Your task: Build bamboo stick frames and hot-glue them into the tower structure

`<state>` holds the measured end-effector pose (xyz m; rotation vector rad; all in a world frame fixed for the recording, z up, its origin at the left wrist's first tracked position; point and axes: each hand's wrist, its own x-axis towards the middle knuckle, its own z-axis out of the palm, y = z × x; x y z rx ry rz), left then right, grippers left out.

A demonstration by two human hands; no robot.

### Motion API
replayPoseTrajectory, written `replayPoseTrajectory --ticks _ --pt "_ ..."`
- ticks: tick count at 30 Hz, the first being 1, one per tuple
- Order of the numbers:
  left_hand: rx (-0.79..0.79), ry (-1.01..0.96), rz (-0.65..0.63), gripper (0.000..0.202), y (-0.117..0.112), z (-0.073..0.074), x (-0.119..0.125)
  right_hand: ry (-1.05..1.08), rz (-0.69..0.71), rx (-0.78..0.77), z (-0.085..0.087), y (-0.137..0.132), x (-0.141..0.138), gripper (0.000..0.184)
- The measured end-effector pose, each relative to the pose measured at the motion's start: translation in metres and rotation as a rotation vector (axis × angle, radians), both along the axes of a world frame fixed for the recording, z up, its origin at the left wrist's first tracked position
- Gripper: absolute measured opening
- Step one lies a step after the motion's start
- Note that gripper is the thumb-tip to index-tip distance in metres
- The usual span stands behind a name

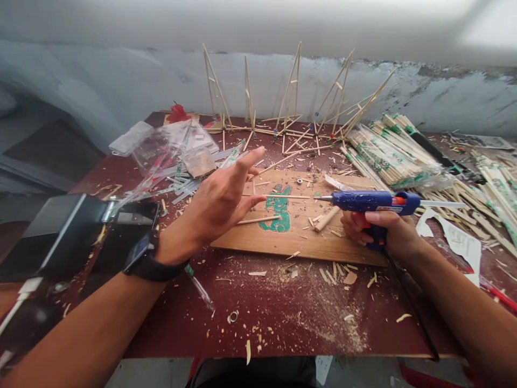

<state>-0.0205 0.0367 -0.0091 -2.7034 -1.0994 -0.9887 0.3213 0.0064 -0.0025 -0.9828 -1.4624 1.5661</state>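
My right hand (382,229) is wrapped round the handle of a blue hot glue gun (355,200), a finger at its red trigger. A translucent glue stick (442,204) sticks out of its back end. The metal nozzle points left, close to the tip of a thin wooden stick (288,196). My left hand (224,196) pinches that stick at its other end, the index finger raised. More thin sticks run out near the fingers; whether they are joined is hidden. Beneath lies a wooden board (250,242) with a green figure on it.
Stick frames (293,81) stand along the back wall. Packs of chopsticks (388,148) lie at right, plastic wrappers and a clear box (131,138) at left. Shavings and a metal ring (232,317) lie in front. A black cord (416,312) runs over the table edge.
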Motion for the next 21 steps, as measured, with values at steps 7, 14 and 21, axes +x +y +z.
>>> replayPoseTrajectory --ticks 7,14,21 --pt "-0.007 -0.017 -0.014 0.069 -0.002 0.001 0.002 0.008 0.036 0.026 -0.002 0.001 0.000 0.045" --pt "-0.006 0.017 0.008 0.071 0.000 -0.001 0.000 0.033 0.005 0.031 -0.001 0.002 0.000 0.042" --pt "-0.050 0.031 0.064 0.075 0.007 -0.003 -0.011 -0.017 -0.130 0.105 0.009 0.003 -0.001 0.039"
